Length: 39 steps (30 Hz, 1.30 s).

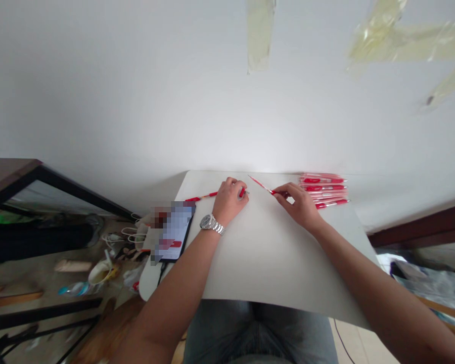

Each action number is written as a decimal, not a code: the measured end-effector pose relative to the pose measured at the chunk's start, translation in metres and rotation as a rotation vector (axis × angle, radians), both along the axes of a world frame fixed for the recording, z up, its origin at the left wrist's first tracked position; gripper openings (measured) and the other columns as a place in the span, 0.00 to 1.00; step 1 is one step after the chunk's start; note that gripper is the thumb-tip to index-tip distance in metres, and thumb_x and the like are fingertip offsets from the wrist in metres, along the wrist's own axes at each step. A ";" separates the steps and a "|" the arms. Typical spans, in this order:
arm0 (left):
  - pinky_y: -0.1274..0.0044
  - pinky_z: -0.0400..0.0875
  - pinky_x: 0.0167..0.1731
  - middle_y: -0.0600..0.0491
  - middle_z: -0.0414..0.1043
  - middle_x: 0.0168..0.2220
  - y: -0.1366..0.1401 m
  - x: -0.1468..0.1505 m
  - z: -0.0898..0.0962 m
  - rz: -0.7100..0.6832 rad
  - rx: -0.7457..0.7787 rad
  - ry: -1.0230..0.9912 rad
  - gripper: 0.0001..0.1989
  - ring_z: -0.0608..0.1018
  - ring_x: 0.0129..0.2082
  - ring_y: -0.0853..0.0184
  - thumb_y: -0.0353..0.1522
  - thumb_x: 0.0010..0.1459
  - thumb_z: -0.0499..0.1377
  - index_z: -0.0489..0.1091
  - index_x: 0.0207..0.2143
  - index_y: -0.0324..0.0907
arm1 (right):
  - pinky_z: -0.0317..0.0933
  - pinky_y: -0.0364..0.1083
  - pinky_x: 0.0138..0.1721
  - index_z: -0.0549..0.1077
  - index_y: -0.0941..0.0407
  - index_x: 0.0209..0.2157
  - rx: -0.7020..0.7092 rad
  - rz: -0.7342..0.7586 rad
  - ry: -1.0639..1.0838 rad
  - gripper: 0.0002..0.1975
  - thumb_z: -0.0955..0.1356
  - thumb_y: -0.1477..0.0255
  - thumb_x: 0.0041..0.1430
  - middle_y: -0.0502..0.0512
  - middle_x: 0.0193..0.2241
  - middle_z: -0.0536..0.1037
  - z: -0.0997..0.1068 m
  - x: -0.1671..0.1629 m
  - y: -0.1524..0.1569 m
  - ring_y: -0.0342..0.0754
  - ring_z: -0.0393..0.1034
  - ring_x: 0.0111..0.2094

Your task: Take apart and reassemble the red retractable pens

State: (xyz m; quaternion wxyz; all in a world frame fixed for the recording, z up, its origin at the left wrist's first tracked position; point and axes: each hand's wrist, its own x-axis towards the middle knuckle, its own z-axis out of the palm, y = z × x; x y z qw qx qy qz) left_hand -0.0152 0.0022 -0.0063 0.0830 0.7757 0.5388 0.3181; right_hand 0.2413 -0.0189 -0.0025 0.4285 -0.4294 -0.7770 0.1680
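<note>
My left hand [231,198], with a metal watch at its wrist, is closed over a short red pen part [242,192] with a silvery end. A red pen [199,197] lies on the table to its left, partly hidden by that hand. My right hand [298,202] pinches a thin red pen refill [261,184] between thumb and fingertips. The refill slants up to the left, its far end toward the gap between my hands; something red shows at the fingertips. Just right of this hand lies a pile of red pens [324,187] with clear barrels.
A phone [176,232] with a cable rests at the left side of the white table [258,253]. The wall [220,101] stands right behind the table. On the floor at left are a cup [100,272], a bottle [76,289] and cables.
</note>
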 end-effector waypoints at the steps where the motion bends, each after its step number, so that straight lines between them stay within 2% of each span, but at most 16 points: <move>1: 0.63 0.72 0.55 0.47 0.68 0.46 0.000 0.000 0.000 0.000 -0.003 0.002 0.09 0.74 0.47 0.57 0.29 0.60 0.63 0.75 0.43 0.46 | 0.71 0.49 0.36 0.78 0.53 0.43 0.002 -0.001 0.000 0.08 0.68 0.65 0.70 0.55 0.36 0.78 0.000 0.000 0.000 0.48 0.74 0.34; 4: 0.62 0.71 0.56 0.46 0.69 0.47 0.000 -0.002 0.001 -0.004 -0.014 0.011 0.13 0.74 0.48 0.56 0.28 0.58 0.63 0.75 0.46 0.45 | 0.71 0.49 0.35 0.78 0.53 0.43 -0.001 -0.009 0.000 0.08 0.68 0.65 0.70 0.55 0.35 0.78 0.001 0.000 0.000 0.48 0.74 0.33; 8: 0.61 0.70 0.56 0.45 0.69 0.49 0.000 -0.005 0.000 -0.016 -0.029 0.039 0.25 0.74 0.49 0.54 0.27 0.56 0.62 0.71 0.57 0.43 | 0.71 0.49 0.35 0.78 0.53 0.42 -0.009 -0.013 -0.004 0.08 0.68 0.65 0.70 0.55 0.35 0.78 0.003 -0.001 -0.002 0.48 0.74 0.33; 10: 0.60 0.70 0.57 0.44 0.69 0.49 0.000 -0.006 0.000 -0.028 -0.037 0.061 0.27 0.74 0.49 0.53 0.27 0.56 0.62 0.71 0.59 0.43 | 0.71 0.49 0.35 0.78 0.53 0.42 -0.011 -0.016 -0.006 0.07 0.68 0.66 0.70 0.55 0.35 0.78 0.003 -0.001 -0.002 0.48 0.74 0.33; 16: 0.60 0.71 0.57 0.44 0.68 0.49 0.001 -0.007 -0.001 -0.042 -0.042 0.076 0.21 0.74 0.48 0.54 0.27 0.56 0.63 0.76 0.52 0.44 | 0.71 0.49 0.36 0.78 0.53 0.43 -0.011 -0.013 -0.004 0.07 0.69 0.67 0.70 0.55 0.35 0.78 0.002 -0.001 -0.002 0.48 0.74 0.33; 22: 0.62 0.73 0.56 0.46 0.69 0.47 0.004 -0.008 -0.003 -0.033 -0.042 -0.007 0.15 0.75 0.47 0.57 0.24 0.56 0.62 0.76 0.46 0.43 | 0.71 0.49 0.36 0.78 0.53 0.43 -0.012 -0.014 -0.001 0.06 0.69 0.68 0.69 0.55 0.35 0.78 0.002 0.000 -0.002 0.48 0.74 0.33; 30: 0.67 0.76 0.47 0.49 0.71 0.41 0.008 -0.011 -0.006 -0.021 -0.052 -0.127 0.12 0.77 0.39 0.63 0.22 0.59 0.59 0.75 0.43 0.44 | 0.71 0.50 0.36 0.78 0.53 0.43 -0.018 -0.017 -0.010 0.08 0.68 0.65 0.70 0.55 0.35 0.78 0.001 0.000 -0.001 0.49 0.74 0.33; 35: 0.70 0.77 0.44 0.51 0.73 0.40 0.009 -0.009 -0.003 0.029 0.003 -0.345 0.13 0.77 0.36 0.66 0.22 0.59 0.59 0.74 0.44 0.45 | 0.71 0.50 0.35 0.78 0.53 0.43 -0.025 -0.012 -0.010 0.09 0.68 0.64 0.70 0.56 0.35 0.78 0.001 0.000 -0.001 0.49 0.74 0.33; 39: 0.70 0.78 0.49 0.50 0.76 0.43 0.013 -0.006 -0.005 -0.012 -0.068 -0.713 0.09 0.80 0.43 0.65 0.29 0.61 0.62 0.74 0.45 0.44 | 0.71 0.49 0.35 0.78 0.54 0.43 -0.021 -0.015 -0.024 0.09 0.68 0.65 0.70 0.55 0.35 0.78 -0.001 0.001 0.000 0.48 0.74 0.33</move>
